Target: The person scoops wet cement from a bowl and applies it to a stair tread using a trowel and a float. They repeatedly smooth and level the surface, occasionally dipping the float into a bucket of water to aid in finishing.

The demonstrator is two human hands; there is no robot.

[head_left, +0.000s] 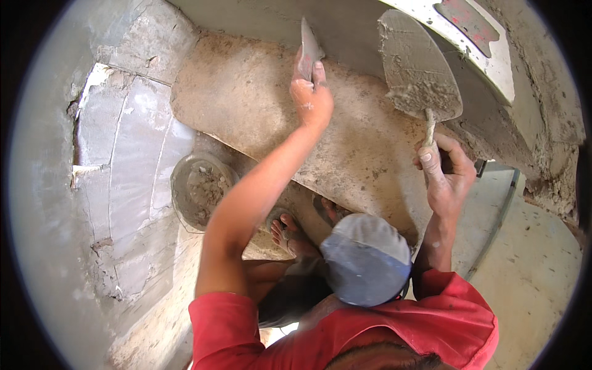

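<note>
My left hand [311, 102] is raised in the upper middle, closed round a flat grey blade [310, 49]. The blade is seen nearly edge-on, and its exact kind is unclear. My right hand [447, 169] grips the thin, twisted handle of a mortar-coated trowel [419, 61]. Its broad, rounded blade points up and away, with a lumpy band of wet mortar near the handle. The two tools are apart. Beyond them runs a smooth grey plastered wall [259, 21]; whether either blade touches it, I cannot tell.
A bucket [200, 191] with mortar stands left of my left forearm, near feet in sandals. A brown, stained slab [240, 92] spans the middle. A white-edged panel [493, 68] lies at upper right. Grey patched masonry [135, 154] borders the left. A grey-blue cap [367, 259] fills the lower middle.
</note>
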